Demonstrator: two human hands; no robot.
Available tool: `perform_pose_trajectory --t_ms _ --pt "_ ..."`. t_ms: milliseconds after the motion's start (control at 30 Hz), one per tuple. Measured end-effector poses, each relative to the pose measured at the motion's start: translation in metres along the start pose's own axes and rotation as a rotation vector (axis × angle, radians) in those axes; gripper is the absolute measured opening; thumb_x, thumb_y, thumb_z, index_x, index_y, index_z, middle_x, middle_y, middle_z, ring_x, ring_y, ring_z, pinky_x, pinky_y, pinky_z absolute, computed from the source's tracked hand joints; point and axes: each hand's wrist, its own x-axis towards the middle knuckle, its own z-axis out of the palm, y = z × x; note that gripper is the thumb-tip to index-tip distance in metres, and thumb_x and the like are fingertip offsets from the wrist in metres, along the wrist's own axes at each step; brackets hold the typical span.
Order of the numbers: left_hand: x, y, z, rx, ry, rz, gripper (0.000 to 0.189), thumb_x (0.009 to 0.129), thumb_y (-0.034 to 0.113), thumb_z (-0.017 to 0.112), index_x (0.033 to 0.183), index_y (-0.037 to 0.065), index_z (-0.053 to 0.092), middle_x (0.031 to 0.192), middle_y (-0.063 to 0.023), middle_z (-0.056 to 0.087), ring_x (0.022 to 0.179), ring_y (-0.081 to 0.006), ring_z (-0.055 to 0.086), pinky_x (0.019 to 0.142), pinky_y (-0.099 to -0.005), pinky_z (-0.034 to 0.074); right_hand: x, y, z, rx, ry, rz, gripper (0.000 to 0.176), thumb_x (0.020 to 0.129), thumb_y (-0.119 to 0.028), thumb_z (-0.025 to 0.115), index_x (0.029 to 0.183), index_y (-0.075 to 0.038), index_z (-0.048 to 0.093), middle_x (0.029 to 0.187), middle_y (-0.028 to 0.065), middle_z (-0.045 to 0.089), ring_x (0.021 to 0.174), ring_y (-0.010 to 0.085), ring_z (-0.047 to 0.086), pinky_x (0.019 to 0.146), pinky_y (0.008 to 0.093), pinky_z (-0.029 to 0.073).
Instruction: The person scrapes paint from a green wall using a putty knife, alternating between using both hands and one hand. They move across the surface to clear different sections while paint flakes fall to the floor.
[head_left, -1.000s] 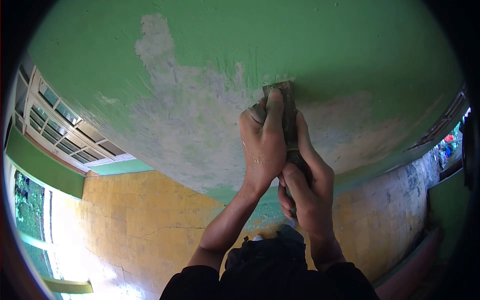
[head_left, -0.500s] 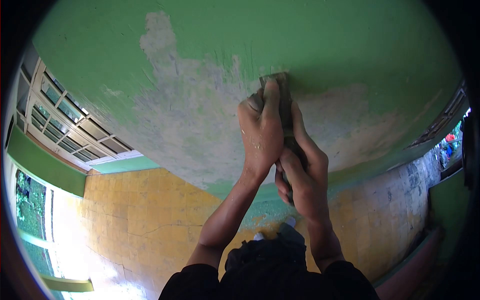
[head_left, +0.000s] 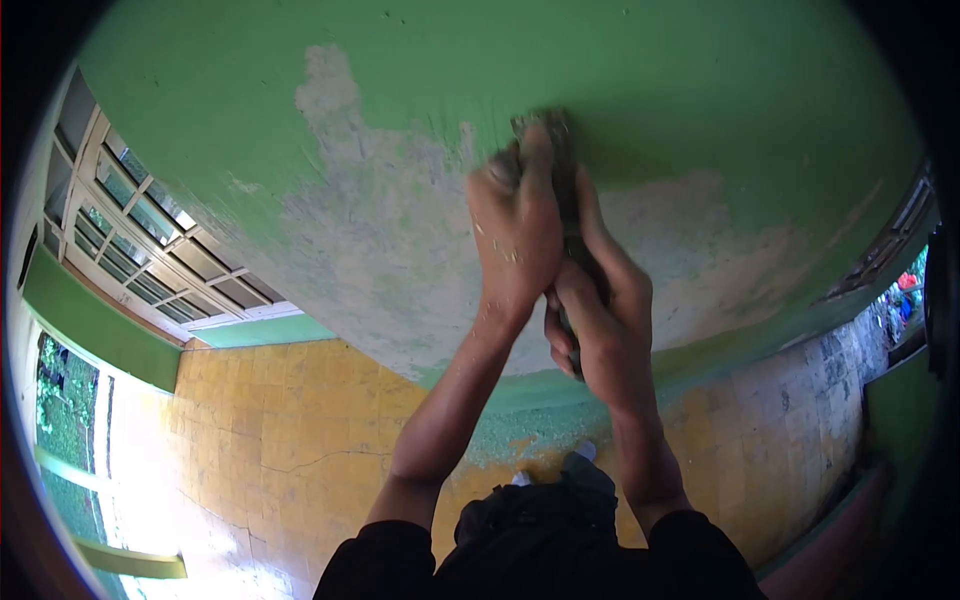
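Observation:
A green wall (head_left: 700,80) fills the upper view, with a large pale patch (head_left: 380,230) where the paint is gone. Against the wall, above that patch's upper edge, is the flat end of a dark scraper (head_left: 568,190). My left hand (head_left: 520,225) grips the scraper near its blade, one finger pressed along it and paint flakes on the skin. Lower down, my right hand (head_left: 605,320) is wrapped round the handle. Parts of the tool are hidden by my fingers, and its blade end is blurred.
Yellow floor tiles (head_left: 300,410) lie below, with green flakes (head_left: 510,430) along the wall's foot near my feet. White-framed windows (head_left: 150,230) are at the left. A low green and pinkish ledge (head_left: 830,530) stands at the lower right.
Both hands and the scraper have moved up the wall. More small flakes show around the blade, and the view has shifted slightly.

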Motion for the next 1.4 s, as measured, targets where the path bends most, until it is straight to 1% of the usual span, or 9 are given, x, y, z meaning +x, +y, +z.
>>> perform_pose_trajectory --t_ms 600,733,767,833,933,967,1000,1200,1400 --pt "-0.016 -0.023 -0.013 0.090 0.084 -0.011 0.051 0.106 0.032 0.052 0.069 -0.002 0.052 0.057 -0.0006 0.045 0.060 -0.0073 0.040 0.050 -0.0337 0.033 -0.006 0.017 -0.012 -0.093 -0.107 0.062 0.065 0.101 -0.004 0.045 0.162 -0.009 0.024 0.074 -0.0001 0.056 0.050 0.0038 0.046 0.045 0.0241 0.040" --pt "-0.133 -0.184 -0.079 0.405 -0.042 -0.431 0.041 0.107 0.025 0.051 0.085 -0.005 0.067 0.064 -0.0152 0.065 0.059 -0.0237 0.065 0.056 -0.0413 0.047 -0.083 0.184 -0.094 -0.630 -0.123 -0.082 0.064 0.101 -0.011 0.049 0.161 -0.008 0.026 0.069 0.0120 0.049 0.054 0.0164 0.048 0.055 0.0340 0.044" --pt "-0.191 -0.284 -0.132 0.855 -0.266 -0.127 0.031 0.104 0.021 0.052 0.093 -0.002 0.070 0.079 -0.0189 0.071 0.071 -0.0357 0.070 0.065 -0.0447 0.054 -0.119 0.230 -0.129 -0.791 -0.090 -0.034 0.064 0.101 -0.013 0.048 0.160 -0.007 0.025 0.070 0.0194 0.051 0.058 0.0257 0.054 0.059 0.0382 0.046" --pt "-0.340 -0.400 -0.241 1.173 -0.584 -0.564 0.030 0.100 0.028 0.053 0.107 0.006 0.072 0.092 -0.0234 0.070 0.091 -0.0443 0.069 0.078 -0.0528 0.055 -0.220 0.314 -0.209 -0.902 0.108 0.453 0.058 0.099 -0.015 0.051 0.154 -0.007 0.037 0.101 0.0295 0.066 0.091 0.0502 0.063 0.072 0.0528 0.051" --pt "-0.598 -0.390 -0.415 1.118 -1.031 -1.341 0.040 0.096 0.034 0.053 0.127 0.014 0.070 0.125 -0.0186 0.068 0.113 -0.0346 0.067 0.096 -0.0498 0.053 -0.472 0.408 -0.362 -1.289 -0.238 1.187 0.034 0.098 -0.030 0.058 0.085 0.000 0.068 0.081 0.0223 0.071 0.072 0.0364 0.070 0.064 0.0489 0.053" --pt "-0.641 -0.338 -0.439 1.154 -0.999 -1.603 0.041 0.096 0.034 0.053 0.129 0.014 0.069 0.125 -0.0189 0.068 0.113 -0.0346 0.067 0.096 -0.0492 0.053 -0.511 0.365 -0.345 -0.765 0.447 1.707 0.024 0.092 -0.022 0.063 0.102 0.000 0.069 0.092 0.0191 0.074 0.081 0.0345 0.073 0.068 0.0431 0.056" --pt "-0.666 -0.289 -0.454 1.202 -0.881 -1.760 0.043 0.096 0.034 0.054 0.130 0.013 0.068 0.126 -0.0191 0.068 0.113 -0.0346 0.067 0.097 -0.0486 0.053 -0.543 0.345 -0.342 -0.688 0.562 1.833 0.024 0.093 -0.023 0.062 0.101 0.000 0.068 0.090 0.0187 0.073 0.080 0.0341 0.072 0.067 0.0432 0.055" --pt "-0.701 -0.194 -0.450 1.183 -0.416 -1.863 0.051 0.094 0.034 0.054 0.138 0.009 0.061 0.129 -0.0205 0.067 0.114 -0.0346 0.067 0.099 -0.0450 0.052 -0.630 0.326 -0.290 -0.755 0.183 1.780 0.025 0.095 -0.026 0.059 0.094 -0.001 0.064 0.078 0.0167 0.069 0.069 0.0318 0.069 0.059 0.0442 0.052" --pt "-0.598 -0.355 -0.377 0.969 -0.244 -1.373 0.060 0.086 0.042 0.060 0.134 0.007 0.064 0.122 -0.0279 0.067 0.118 -0.0430 0.063 0.098 -0.0485 0.051 -0.564 0.407 -0.306 -0.929 -0.073 1.337 0.029 0.097 -0.030 0.056 0.087 -0.003 0.060 0.066 0.0146 0.065 0.058 0.0295 0.066 0.052 0.0452 0.049"
